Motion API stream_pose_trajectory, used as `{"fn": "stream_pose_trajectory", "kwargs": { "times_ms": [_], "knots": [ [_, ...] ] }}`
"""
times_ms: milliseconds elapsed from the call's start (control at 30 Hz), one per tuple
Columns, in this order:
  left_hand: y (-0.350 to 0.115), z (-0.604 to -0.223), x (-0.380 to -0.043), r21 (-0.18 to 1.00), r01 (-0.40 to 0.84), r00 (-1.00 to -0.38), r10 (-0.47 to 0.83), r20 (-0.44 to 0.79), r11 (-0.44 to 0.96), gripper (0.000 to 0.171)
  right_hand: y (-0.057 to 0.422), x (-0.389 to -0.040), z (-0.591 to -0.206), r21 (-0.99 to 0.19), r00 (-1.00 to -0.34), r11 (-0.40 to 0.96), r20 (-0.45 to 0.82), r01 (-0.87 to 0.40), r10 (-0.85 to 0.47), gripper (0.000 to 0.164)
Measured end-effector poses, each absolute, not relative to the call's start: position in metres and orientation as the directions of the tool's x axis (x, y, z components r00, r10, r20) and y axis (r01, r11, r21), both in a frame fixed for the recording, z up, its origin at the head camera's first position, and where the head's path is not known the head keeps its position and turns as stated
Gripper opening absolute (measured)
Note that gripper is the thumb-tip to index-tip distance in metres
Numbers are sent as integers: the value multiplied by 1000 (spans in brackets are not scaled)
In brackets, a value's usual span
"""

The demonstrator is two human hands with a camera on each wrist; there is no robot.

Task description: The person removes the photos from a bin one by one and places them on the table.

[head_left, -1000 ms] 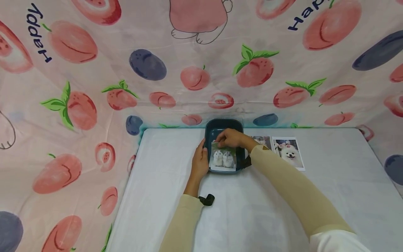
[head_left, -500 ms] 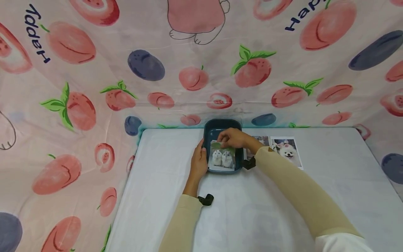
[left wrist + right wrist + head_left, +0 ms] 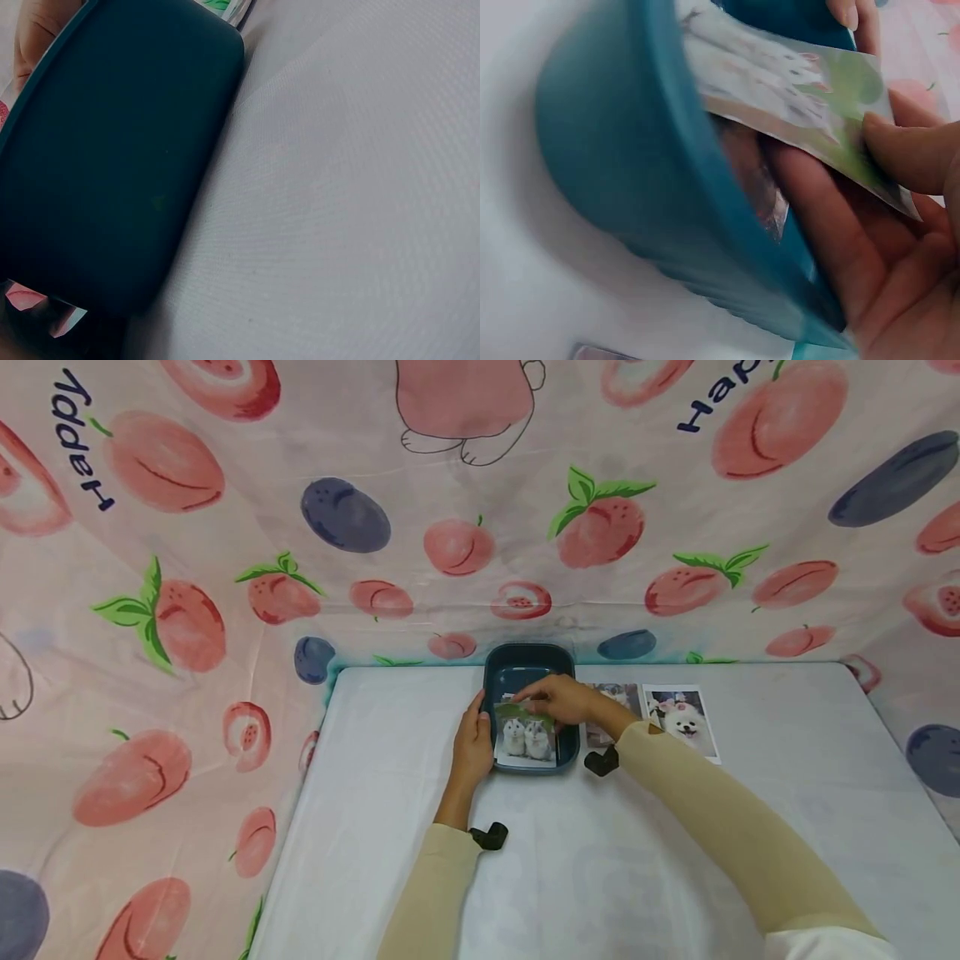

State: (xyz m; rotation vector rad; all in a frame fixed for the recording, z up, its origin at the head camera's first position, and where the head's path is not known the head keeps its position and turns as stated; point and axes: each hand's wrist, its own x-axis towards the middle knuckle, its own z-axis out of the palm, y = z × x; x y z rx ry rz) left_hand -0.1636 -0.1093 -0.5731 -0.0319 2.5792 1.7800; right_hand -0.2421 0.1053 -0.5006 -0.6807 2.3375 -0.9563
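A dark teal plastic tray with a rim stands at the table's back edge. In its near part lies a photo card of two white furry animals on green. My right hand reaches in over the right rim. The right wrist view shows its thumb on top of the photo card and fingers beneath, pinching it; another card lies under it. My left hand grips the tray's left side. In the left wrist view the tray's outer wall fills the left and hides most of that hand.
Right of the tray lie a photo of a white dog and another photo, partly covered by my right forearm. A white cloth covers the table. A fruit-print curtain hangs right behind the tray.
My right hand has shifted slightly right and towards me, its fingers now more spread over the photo card. The left hand and the tray keep their places; the head view drifts slightly.
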Motion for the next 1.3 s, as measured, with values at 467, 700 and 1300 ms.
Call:
{"fn": "stream_pose_trajectory", "kwargs": {
  "times_ms": [467, 700, 1300],
  "knots": [
    [-109, -574, -165, 937, 4, -1000, -18, 11, 349, 48, 139, -229, -490, -833, -901, 530, -98, -158, -422, 28],
    [-108, -575, -165, 933, -7, -1000, -14, -2, 360, 48, 182, -213, -482, -850, -926, 518, -117, -92, -358, 40],
    [-108, -575, -165, 931, -22, -1000, -26, -13, 364, 48, 258, -156, -534, -799, -950, 601, -162, -33, -268, 41]
  ]
}}
